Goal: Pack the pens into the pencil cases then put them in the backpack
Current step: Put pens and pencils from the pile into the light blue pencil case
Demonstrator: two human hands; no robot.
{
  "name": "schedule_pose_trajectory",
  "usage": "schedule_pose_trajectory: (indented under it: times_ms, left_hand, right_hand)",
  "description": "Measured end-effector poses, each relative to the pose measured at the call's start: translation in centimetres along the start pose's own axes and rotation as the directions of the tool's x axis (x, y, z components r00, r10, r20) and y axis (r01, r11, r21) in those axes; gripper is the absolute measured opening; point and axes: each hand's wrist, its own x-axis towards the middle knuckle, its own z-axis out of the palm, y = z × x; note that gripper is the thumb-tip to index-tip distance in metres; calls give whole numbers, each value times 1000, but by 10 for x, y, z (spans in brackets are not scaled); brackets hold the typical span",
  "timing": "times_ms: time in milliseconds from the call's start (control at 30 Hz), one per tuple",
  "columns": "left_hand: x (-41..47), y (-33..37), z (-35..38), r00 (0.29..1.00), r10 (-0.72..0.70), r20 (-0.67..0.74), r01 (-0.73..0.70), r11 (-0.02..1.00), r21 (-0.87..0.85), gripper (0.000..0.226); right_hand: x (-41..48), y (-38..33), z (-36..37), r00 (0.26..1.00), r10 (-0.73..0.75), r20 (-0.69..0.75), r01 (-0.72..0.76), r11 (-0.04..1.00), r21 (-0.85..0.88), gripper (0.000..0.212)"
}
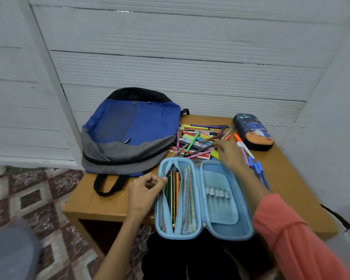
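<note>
White ribbed wall panels; wooden table; red-white patterned floor tiles.

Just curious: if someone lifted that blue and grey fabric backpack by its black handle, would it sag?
Likely: the blue and grey fabric backpack lies flat and creased, so it seems soft, nearly empty, probably light. Its black strap handle lies limp on the wooden table.

— Anything legible on the backpack?
— A small black label on its front has white letters, too small to read.
— And beside it?
— Just right of the backpack, under the pens, a red-and-white packet shows one dark character (a "g", perhaps an "8"). Nothing else reads.
</note>
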Motion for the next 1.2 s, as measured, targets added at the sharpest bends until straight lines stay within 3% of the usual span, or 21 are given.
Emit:
schedule_pose_trajectory:
  times_ms: [67, 200, 500, 600, 733, 833, 967, 1100, 1200]
  left_hand:
    - [1, -2, 0, 1000, -8, 4, 8, 1000, -3, 27]
    - [1, -3, 0, 1000, -1, -2, 1, 1000, -1, 27]
    - [2, -3, 0, 1000, -5, -2, 5, 1000, 27, 24]
    - [3, -3, 0, 1000, -5, 1, 4, 999, 36, 24]
    - [2, -2, -1, 1000, -4, -1, 4, 999, 33, 24]
    - [2, -1, -1, 1000, 1, -2, -1, 1000, 26, 25]
    - [2, -2, 0, 1000, 4, 1, -4, 1000, 6, 26]
    - [2, -3, 0, 1000, 8, -3, -8, 1000, 11, 26]
    - [2, -3, 1, 1000, 1, 3, -1, 1000, 8, 25]
  right_hand:
    - [4, 12, -1, 999, 11, 31, -9, 997, -76, 35]
    - [7, 26, 0, 992, 117, -51, -121, 990, -76, 34]
    - [19, 26, 8, 965, 192, -179, -221, 961, -165, 24]
    - [28, 10, 6, 975, 54, -214, -91, 982, -168, 24]
    - [39, -16, 9, 989, -138, -50, 123, 967, -224, 27]
    - [38, -28, 13, 987, -156, 23, 157, 952, -263, 21]
    - [30, -28, 15, 982, -190, 13, 187, 946, -264, 15]
    - [21, -19, 10, 895, -387, -220, 374, 922, -100, 11]
    - [13, -27, -5, 848, -246, -470, 358, 919, 165, 13]
